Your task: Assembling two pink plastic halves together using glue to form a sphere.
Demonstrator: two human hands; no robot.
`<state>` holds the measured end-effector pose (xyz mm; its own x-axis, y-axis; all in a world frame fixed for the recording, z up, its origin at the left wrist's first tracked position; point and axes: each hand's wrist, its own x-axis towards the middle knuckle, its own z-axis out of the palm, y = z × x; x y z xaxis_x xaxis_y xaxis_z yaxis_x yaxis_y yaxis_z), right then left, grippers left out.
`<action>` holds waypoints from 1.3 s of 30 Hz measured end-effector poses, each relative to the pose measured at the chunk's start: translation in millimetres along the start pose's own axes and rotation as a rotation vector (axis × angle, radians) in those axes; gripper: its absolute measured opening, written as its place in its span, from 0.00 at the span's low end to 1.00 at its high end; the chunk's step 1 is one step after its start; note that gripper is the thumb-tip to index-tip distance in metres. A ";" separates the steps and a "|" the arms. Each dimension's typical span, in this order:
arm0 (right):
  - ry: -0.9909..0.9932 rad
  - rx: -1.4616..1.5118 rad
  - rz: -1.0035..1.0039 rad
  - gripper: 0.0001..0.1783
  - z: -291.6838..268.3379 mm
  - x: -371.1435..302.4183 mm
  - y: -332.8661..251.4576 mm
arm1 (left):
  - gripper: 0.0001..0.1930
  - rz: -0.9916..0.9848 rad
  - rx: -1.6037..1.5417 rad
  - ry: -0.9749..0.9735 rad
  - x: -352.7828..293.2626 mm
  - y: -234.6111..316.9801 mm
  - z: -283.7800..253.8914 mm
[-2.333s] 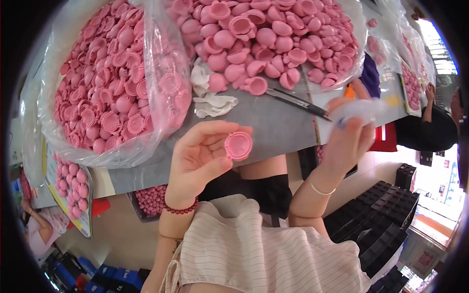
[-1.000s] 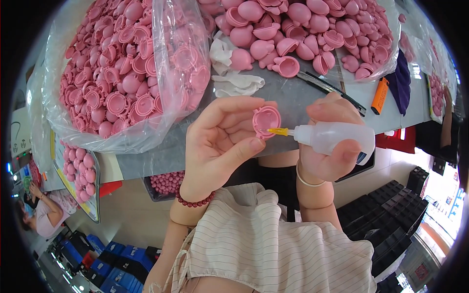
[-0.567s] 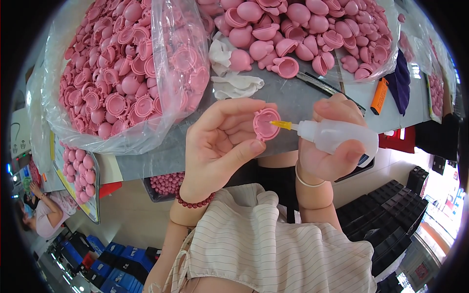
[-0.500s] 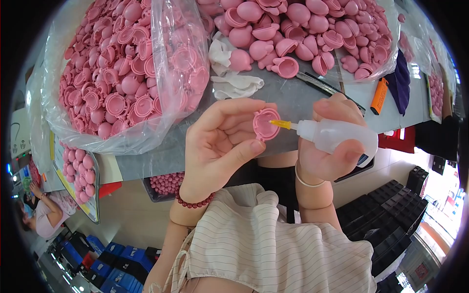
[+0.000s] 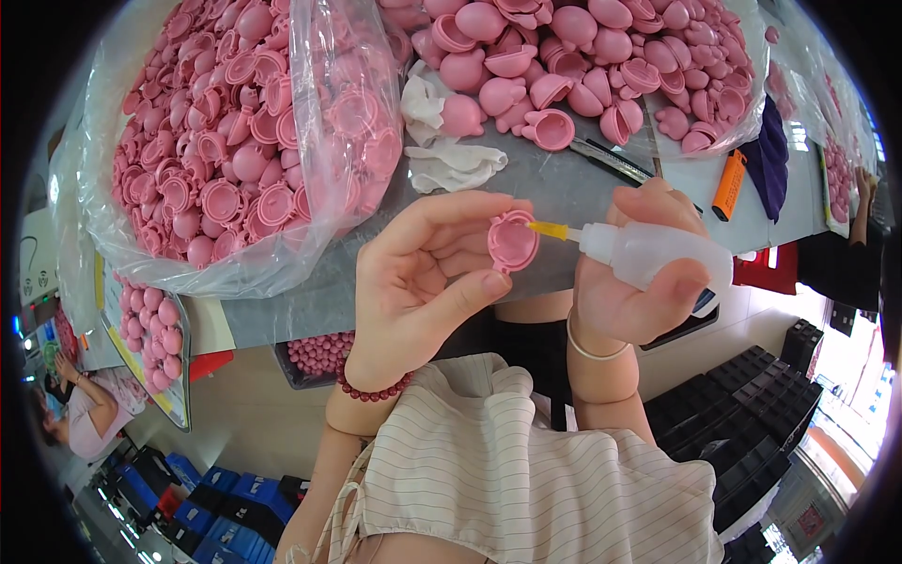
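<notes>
Between the thumb and fingers of my left hand point(image 5: 427, 268) is a small round pink plastic shell half point(image 5: 512, 246), its hollow side turned to the right. My right hand point(image 5: 648, 282) is wrapped round a translucent white squeeze bottle point(image 5: 648, 252). The bottle lies nearly level, and its yellow needle tip point(image 5: 550, 229) points left at the upper right rim of the shell. Whether the tip touches the rim I cannot tell. Both hands are above the grey table point(image 5: 385, 221) near its front edge.
A clear bag point(image 5: 301, 254) of pink shell parts stands at the left. More pink shells point(image 5: 550, 130) are heaped at the back. Crumpled white tissue point(image 5: 458, 166), a black cutter knife point(image 5: 615, 162) and an orange object point(image 5: 729, 186) lie beyond my hands. Another person point(image 5: 94, 414) is at far left.
My right hand has shifted slightly right and up with the bottle, drawing the yellow tip from the shell's hollow to its rim. My left hand and the shell stay almost still.
</notes>
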<state>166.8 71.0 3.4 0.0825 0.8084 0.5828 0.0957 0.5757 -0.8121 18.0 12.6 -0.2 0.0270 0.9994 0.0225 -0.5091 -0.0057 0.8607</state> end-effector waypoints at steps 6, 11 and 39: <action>0.007 0.020 -0.030 0.32 1.3 0.2 2.5 | 0.21 0.024 0.019 0.012 -1.1 -0.9 -1.5; 0.040 0.026 -0.028 0.31 0.0 0.0 2.9 | 0.21 0.043 0.001 0.008 -1.0 -2.4 -2.1; 0.470 0.281 -0.080 0.32 -23.2 0.0 14.7 | 0.22 0.094 -0.101 0.006 -1.7 -4.6 -12.8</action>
<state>191.3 76.6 -7.9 0.5259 0.6563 0.5411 -0.1432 0.6953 -0.7043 9.3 11.3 -10.7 -0.0302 0.9948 0.0972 -0.5931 -0.0961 0.7993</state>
